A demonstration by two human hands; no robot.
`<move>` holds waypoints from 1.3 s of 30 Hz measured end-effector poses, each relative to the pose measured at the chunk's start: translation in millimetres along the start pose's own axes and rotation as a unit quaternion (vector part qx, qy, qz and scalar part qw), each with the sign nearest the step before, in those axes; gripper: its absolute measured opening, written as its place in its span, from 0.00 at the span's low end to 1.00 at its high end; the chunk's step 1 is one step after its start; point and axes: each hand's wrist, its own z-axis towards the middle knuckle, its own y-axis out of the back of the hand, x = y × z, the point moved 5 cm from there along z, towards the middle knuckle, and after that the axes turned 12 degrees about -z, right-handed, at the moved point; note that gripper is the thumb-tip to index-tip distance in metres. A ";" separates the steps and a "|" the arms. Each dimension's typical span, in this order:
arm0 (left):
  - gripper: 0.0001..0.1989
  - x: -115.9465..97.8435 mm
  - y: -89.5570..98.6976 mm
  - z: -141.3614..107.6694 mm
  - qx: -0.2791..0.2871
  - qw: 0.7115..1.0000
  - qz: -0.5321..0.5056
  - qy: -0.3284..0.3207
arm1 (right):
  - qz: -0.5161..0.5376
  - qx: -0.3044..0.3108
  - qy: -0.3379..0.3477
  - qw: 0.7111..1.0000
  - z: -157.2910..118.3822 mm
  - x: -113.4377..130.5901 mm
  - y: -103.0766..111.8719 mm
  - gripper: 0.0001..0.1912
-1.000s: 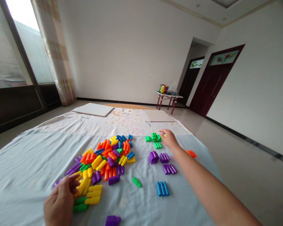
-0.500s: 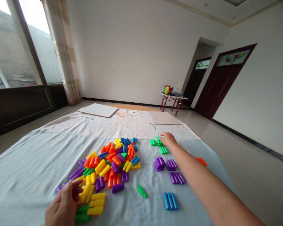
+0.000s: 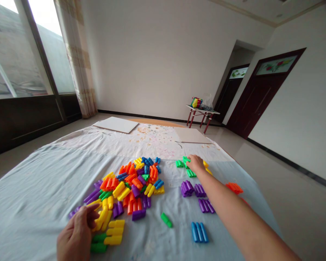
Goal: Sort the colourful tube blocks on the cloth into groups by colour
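Note:
My right hand [image 3: 196, 164] is at the far right of the cloth, its fingers closed on a green plastic building block [image 3: 186, 161] over a small green cluster. More green blocks [image 3: 191, 173] lie just below it. My left hand [image 3: 77, 230] is at the near left edge of a mixed pile, fingers curled against yellow blocks [image 3: 104, 217]; whether it grips one is hidden. Beside that hand lies a yellow and green joined piece [image 3: 114, 232]. The pile also holds orange blocks [image 3: 132, 203], purple blocks [image 3: 138, 214] and blue blocks [image 3: 147, 162].
Purple blocks [image 3: 187, 188], a blue block [image 3: 199, 232] and orange blocks [image 3: 234, 187] sit apart on the right. A single green block [image 3: 166, 220] lies mid-cloth. Two flat boards [image 3: 116, 124] [image 3: 194, 135] rest at the far end. A small table [image 3: 202, 110] stands beyond.
The view has shifted slightly, so everything appears a little further right. The green block at my right fingertips shows more clearly now. My left hand stays by the yellow blocks.

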 end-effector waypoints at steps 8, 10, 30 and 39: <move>0.30 0.6 -0.2 2.0 0.003 1.000 0.006 -0.010 | 0.004 -0.035 0.002 0.999 -17.7 -2.0 5.9 0.15; 0.30 -1.0 -0.9 1.7 0.003 1.000 0.006 -0.013 | 0.000 -0.033 0.009 0.999 -20.9 -1.2 4.0 0.14; 0.29 0.1 1.2 0.7 -0.009 1.000 -0.010 0.006 | -0.025 -0.009 0.061 0.998 -16.5 3.7 2.3 0.14; 0.30 -6.3 -1.7 -4.2 -0.012 1.000 -0.004 0.022 | 0.026 -0.031 0.034 0.999 -14.8 -8.3 5.9 0.16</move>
